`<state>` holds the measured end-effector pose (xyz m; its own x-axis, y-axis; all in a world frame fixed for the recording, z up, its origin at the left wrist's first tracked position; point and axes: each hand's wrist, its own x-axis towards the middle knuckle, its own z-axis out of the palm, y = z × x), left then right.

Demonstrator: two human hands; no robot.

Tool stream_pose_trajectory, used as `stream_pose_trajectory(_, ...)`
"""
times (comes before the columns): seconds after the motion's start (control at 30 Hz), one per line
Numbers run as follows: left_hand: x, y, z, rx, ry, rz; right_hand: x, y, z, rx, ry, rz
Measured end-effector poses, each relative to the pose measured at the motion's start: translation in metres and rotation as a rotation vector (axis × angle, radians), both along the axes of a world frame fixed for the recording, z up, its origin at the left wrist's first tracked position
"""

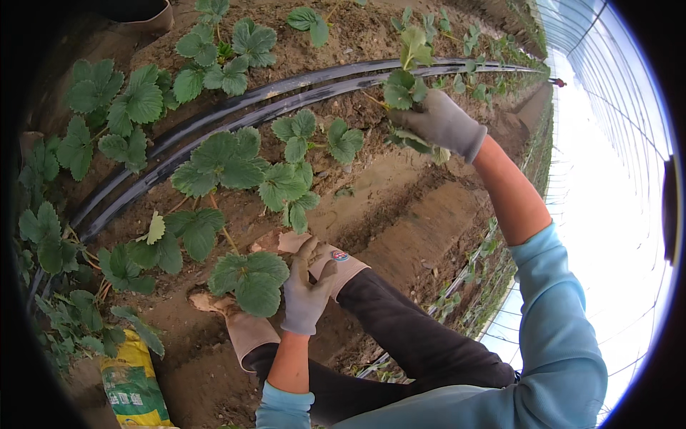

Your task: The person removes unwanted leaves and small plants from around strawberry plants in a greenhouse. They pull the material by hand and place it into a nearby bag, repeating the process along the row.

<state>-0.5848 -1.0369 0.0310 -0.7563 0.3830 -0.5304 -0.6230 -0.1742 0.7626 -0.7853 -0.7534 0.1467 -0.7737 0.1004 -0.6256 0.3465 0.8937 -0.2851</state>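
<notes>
My left hand (308, 292), in a grey-white knit glove, hovers over my boots with thumb and fingers apart and nothing visible in it. Beside it, to the left, is a broad strawberry leaf (252, 281). Farther off to the right, my right hand (442, 123), gloved alike, reaches low into a strawberry plant (401, 88) on the soil bed. Leaves show above and below that hand. Its fingertips are partly hidden among foliage and soil, so whether they grip a stem cannot be seen.
Two black drip irrigation hoses (278, 99) run along the bed between strawberry plants (220, 163). My tan boots (343, 271) stand on the soil by a furrow (423, 230). A yellow-green bag (134, 386) with writing lies lower left. A distant person (558, 82) is under the greenhouse frame.
</notes>
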Motion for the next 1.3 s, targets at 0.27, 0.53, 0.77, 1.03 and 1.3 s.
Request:
stream_pose_trajectory(0.27, 0.003, -0.003, 0.013, 0.384, -0.568, 0.294, 0.19, -0.165, -0.054, -0.15, -0.124, 0.587)
stream_pose_trajectory(0.53, -0.007, -0.036, -0.007, 0.477, -0.868, 0.795, 0.129, -0.217, -0.017, -0.063, 0.017, 0.48)
stream_pose_trajectory(0.77, -0.012, -0.063, -0.01, 0.388, -0.948, 0.802, 0.012, -0.198, -0.036, 0.081, 0.479, 0.26)
stream_pose_trajectory(1.03, -0.016, -0.081, -0.006, 0.425, -0.918, 0.8, -0.016, -0.233, -0.066, 0.289, 0.298, 0.587)
stream_pose_trajectory(1.3, -0.019, -0.087, 0.001, 0.464, -0.902, 0.791, -0.041, -0.265, -0.056, 0.546, 0.174, 0.94)
